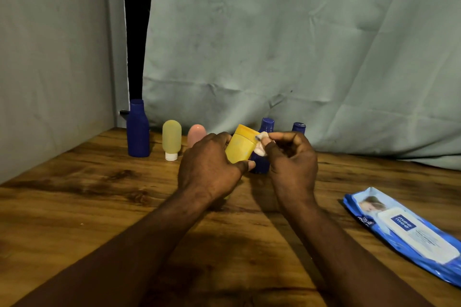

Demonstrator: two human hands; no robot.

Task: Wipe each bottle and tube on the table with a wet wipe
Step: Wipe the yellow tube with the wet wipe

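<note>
While working the wet wipe round the neck of the yellow bottle, grip firmly with the left hand, curled round the lower body with the thumb laid along the near side, holding the bottle lifted off the counter and tilted, cap up and away. Pinch the wipe into a small tight wad with the right hand, thumb and first fingers closed on it, remaining fingers curled loosely in. Press at the step between cap and shoulder, probably the likeliest trap for grime.

Turn the bottle with the left hand instead of chasing round it with the right. Shift the grip in small steps to expose the covered lower half, wipe there too, and finish with the base. Refold the wad on reaching a soiled face. Press lightly enough to avoid popping the cap open.

Mind the blue bottle directly behind the hands and the other blue bottle beside it, both near enough to knock with a knuckle. Once done, set down apart from the tall blue bottle, the pale yellow tube and the pink tube at the left of the back row, to separate wiped from unwiped. Fetch a fresh sheet from the wipes pack, lying well off to the right, if needed.
</note>
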